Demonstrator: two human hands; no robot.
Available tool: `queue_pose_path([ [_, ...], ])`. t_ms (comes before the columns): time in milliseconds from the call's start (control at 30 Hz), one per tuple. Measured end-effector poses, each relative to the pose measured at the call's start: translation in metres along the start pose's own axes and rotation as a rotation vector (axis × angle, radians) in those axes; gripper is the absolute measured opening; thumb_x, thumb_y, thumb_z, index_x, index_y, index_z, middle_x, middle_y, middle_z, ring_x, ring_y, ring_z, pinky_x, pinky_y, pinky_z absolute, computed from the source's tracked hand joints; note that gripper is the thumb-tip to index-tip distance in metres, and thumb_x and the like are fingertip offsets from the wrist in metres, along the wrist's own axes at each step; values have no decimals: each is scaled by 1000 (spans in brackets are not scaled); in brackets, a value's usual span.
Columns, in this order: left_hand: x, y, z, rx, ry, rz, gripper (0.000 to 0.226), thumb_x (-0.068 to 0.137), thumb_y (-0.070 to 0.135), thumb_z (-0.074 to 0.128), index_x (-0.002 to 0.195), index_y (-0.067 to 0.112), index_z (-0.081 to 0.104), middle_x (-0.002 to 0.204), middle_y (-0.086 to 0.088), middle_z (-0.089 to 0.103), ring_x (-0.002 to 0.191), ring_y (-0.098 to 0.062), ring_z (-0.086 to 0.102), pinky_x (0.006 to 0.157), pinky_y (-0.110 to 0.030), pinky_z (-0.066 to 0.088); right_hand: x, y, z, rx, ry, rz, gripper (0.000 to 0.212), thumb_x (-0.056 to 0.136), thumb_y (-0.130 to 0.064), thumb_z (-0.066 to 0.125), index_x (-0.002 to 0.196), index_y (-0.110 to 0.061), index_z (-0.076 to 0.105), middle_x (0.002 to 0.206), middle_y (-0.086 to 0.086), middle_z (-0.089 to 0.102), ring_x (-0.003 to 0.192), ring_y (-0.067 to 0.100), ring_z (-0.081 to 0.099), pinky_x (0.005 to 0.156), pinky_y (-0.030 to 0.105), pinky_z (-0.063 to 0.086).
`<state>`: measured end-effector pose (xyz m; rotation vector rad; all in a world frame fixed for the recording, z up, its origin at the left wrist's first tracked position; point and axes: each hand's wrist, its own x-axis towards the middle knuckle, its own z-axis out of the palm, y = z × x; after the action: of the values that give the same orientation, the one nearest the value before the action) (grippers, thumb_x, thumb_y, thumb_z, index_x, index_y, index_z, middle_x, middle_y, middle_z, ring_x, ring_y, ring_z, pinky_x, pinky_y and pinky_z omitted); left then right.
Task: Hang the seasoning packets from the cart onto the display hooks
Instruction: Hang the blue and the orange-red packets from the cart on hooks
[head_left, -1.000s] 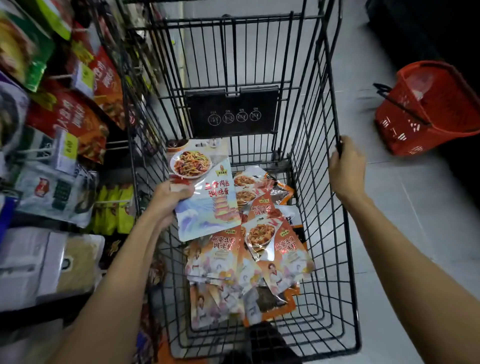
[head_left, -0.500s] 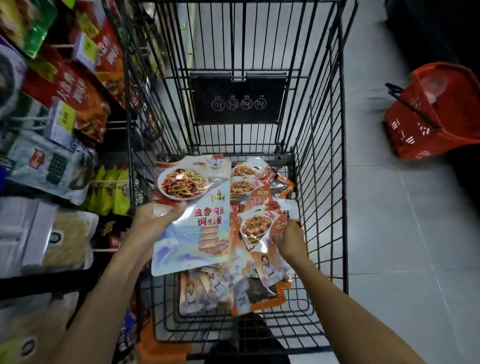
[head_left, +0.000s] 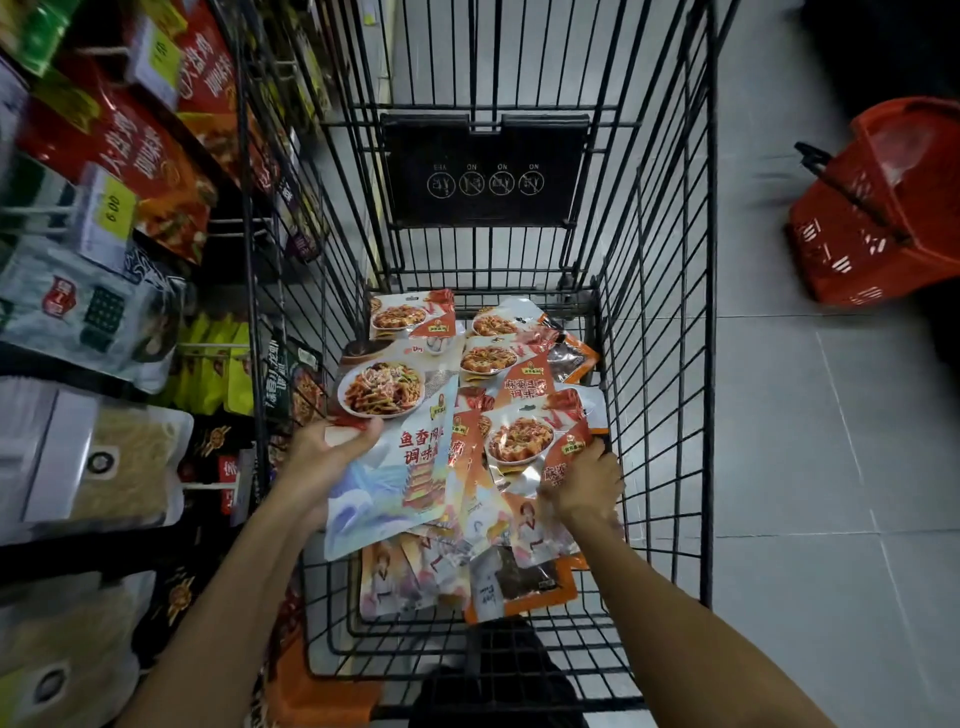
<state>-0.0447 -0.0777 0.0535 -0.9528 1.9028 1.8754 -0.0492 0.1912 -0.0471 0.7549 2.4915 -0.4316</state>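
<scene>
A black wire cart (head_left: 660, 322) holds a heap of seasoning packets (head_left: 498, 358) on its floor. My left hand (head_left: 322, 462) grips the left edge of a blue-and-white seasoning packet (head_left: 400, 467) with a noodle dish printed on it, held above the heap. My right hand (head_left: 587, 483) is down in the cart at the right side, fingers curled on the edge of an orange packet (head_left: 524, 441) with a tofu dish picture. The display hooks (head_left: 31, 213) stick out from the shelving on the left, with packets and a yellow price tag (head_left: 111, 208) hanging from them.
Hanging packets and boxes (head_left: 93, 312) fill the shelving close against the cart's left side. A red shopping basket (head_left: 883, 208) lies tilted on the grey tiled floor (head_left: 805, 467) to the right. The cart's black child-seat flap (head_left: 483, 176) stands at the far end.
My right hand left the cart's right rim, reached down into the heap and now grips an orange packet. My left hand keeps the blue packet, slightly lower and closer.
</scene>
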Motion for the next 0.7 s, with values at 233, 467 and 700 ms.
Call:
queue_pose_path([
  [233,3,-9,11,-55,-7,-14,15,85,13,66,98,7,66,85,-4,73,75,-16,69,58,-25,54,5,8,-3,403,-186,61,34,67,-19,86,95,-12,68,100,9,72,88,22,67,77,31,53],
  [467,8,-16,22,-32,57,4,12,77,10,75,85,11,67,83,-3,70,79,-19,63,69,-27,50,6,16,-17,710,-375,147,30,65,-1,84,84,-11,62,99,10,68,95,30,67,92,43,53],
  [700,-17,15,20,-54,56,141,8,78,8,73,79,12,66,63,7,72,59,-5,67,51,-18,52,-20,12,-56,762,-248,-15,17,77,-10,77,75,-16,61,80,8,71,66,18,68,55,27,54],
])
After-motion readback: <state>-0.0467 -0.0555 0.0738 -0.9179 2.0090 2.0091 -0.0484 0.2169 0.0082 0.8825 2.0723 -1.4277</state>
